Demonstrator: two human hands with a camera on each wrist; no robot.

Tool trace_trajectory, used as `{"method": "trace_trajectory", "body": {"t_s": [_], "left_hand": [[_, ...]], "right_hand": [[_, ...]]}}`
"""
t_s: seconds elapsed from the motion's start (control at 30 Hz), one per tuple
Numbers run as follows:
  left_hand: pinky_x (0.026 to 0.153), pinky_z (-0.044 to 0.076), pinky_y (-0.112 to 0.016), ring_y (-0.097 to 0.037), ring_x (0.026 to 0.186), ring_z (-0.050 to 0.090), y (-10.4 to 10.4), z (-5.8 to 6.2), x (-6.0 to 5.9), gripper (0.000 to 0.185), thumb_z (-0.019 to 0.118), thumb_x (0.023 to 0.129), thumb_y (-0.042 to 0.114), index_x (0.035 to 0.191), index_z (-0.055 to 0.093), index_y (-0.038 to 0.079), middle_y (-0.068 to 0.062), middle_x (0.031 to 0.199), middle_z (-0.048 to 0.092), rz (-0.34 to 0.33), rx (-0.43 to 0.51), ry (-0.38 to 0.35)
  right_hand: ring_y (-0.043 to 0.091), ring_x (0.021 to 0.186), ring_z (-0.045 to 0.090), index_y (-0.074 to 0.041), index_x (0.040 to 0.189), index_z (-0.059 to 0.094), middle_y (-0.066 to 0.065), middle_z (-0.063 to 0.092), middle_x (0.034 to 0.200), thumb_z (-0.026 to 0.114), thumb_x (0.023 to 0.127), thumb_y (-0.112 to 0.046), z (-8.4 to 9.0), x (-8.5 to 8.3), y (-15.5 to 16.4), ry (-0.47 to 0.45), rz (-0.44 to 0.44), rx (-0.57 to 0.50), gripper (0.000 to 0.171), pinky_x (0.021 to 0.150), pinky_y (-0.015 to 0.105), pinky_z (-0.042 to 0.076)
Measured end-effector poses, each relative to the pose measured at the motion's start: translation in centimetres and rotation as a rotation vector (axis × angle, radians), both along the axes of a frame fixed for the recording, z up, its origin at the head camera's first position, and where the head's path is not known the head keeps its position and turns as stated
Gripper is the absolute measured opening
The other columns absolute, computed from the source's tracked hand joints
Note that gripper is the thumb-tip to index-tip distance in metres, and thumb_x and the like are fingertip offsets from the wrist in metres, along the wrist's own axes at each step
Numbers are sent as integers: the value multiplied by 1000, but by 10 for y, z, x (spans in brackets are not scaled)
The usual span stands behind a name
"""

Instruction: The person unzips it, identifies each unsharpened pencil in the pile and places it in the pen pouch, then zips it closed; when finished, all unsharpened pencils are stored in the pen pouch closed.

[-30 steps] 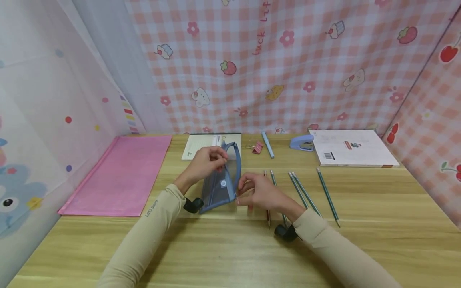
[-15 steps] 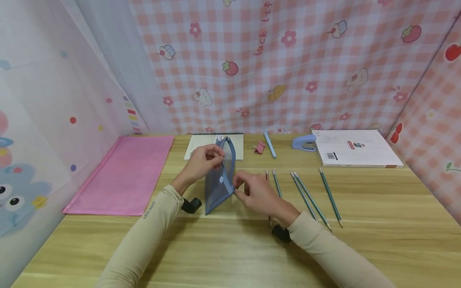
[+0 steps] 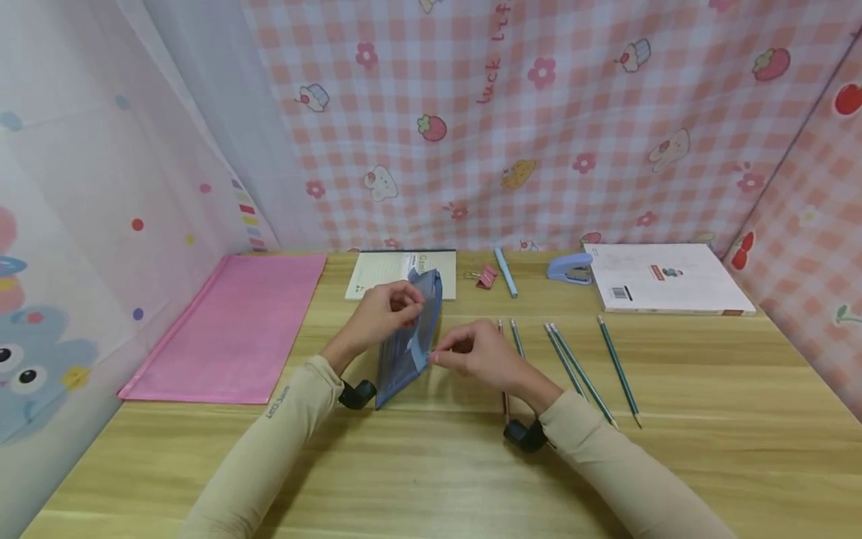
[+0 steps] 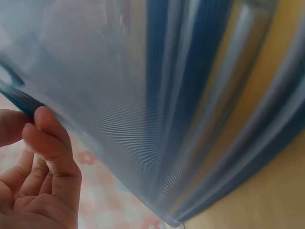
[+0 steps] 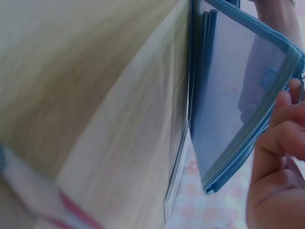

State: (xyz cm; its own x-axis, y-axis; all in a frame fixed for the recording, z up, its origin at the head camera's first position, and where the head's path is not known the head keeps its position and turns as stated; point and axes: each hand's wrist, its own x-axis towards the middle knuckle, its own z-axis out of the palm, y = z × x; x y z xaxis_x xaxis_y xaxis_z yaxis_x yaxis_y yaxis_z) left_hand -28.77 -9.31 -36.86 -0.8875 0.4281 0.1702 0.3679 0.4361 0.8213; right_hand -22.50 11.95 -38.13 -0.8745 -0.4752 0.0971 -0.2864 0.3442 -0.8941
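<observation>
A blue mesh zip pouch (image 3: 409, 340) stands tilted on the wooden desk (image 3: 431, 464), its lower corner on the wood. My left hand (image 3: 382, 313) pinches its upper edge; the left wrist view shows thumb and finger on the blue trim of the pouch (image 4: 157, 95). My right hand (image 3: 474, 353) pinches the pouch's near right edge, at the zip end. In the right wrist view the mesh pouch (image 5: 233, 100) hangs beside my fingers (image 5: 281, 138). Several green pencils (image 3: 569, 367) lie just right of my right hand.
A pink folder (image 3: 236, 326) lies at the left. At the back are a notepad (image 3: 384, 271), a pink binder clip (image 3: 485, 278), a light blue pen (image 3: 505, 272), a blue stapler (image 3: 569, 268) and a white book (image 3: 663, 278). Patterned cloth walls close in three sides.
The pouch has tipped lower and more to the right. My right hand moved up slightly along its edge; my left hand keeps its pinch on the top.
</observation>
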Motion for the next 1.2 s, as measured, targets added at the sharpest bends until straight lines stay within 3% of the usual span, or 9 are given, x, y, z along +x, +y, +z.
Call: {"method": "trace_trajectory", "body": {"t_s": [0.17,0.33,0.47,0.57,0.7,0.87,1.1,1.2], "left_hand": [[70,56,-25,-15,82,67,-3,-4,18,14,63,96,8,107,65,1,-14,96,71,-84,-81,43],[64,52,-22,-10,79,62,-13,2,47,5,67,93,11,97,65,8,-3,86,69,-46,-184,183],[60,50,-21,-11,71,60,-15,5,70,13,75,87,17,87,63,14,2,79,65,-47,-269,338],[59,50,-19,-10,67,60,-11,3,83,23,84,79,23,83,63,13,3,76,64,-26,-357,525],[55,46,-16,-8,60,57,-6,-4,89,27,88,72,22,77,64,11,3,71,63,100,-444,715],[52,42,-16,-7,57,52,-7,-13,92,21,84,72,12,74,63,9,0,68,63,189,-433,775],[50,45,-18,-9,57,54,-11,-13,93,21,82,73,10,74,62,7,-1,68,62,190,-413,874],[50,45,-19,-10,57,55,-10,-12,93,20,81,74,11,74,62,7,-2,67,63,172,-418,903]], "right_hand": [[9,53,48,-4,95,75,21,66,77,69,94,-10,0,3,-7,47,-50,-68,9,49,21,39],[6,51,49,-1,101,68,17,69,88,69,91,-3,2,4,-17,104,-38,-111,10,46,20,39],[8,50,46,-4,105,66,13,68,92,69,92,-3,7,4,-20,78,-43,-135,14,46,21,38],[8,50,43,-5,107,64,13,68,92,68,93,-2,10,3,-22,37,-40,-166,15,47,21,37],[7,51,44,-2,108,63,15,69,94,67,92,1,11,2,-28,16,-26,-194,17,47,19,37],[9,54,48,-2,107,63,19,69,95,68,90,1,12,0,-30,28,-39,-196,18,47,18,39],[38,77,67,1,105,64,16,70,94,70,89,2,7,-10,-27,71,-104,-154,17,66,36,58],[41,82,67,-1,103,64,15,70,93,70,89,3,6,-14,-27,67,-111,-145,17,70,39,60]]}}
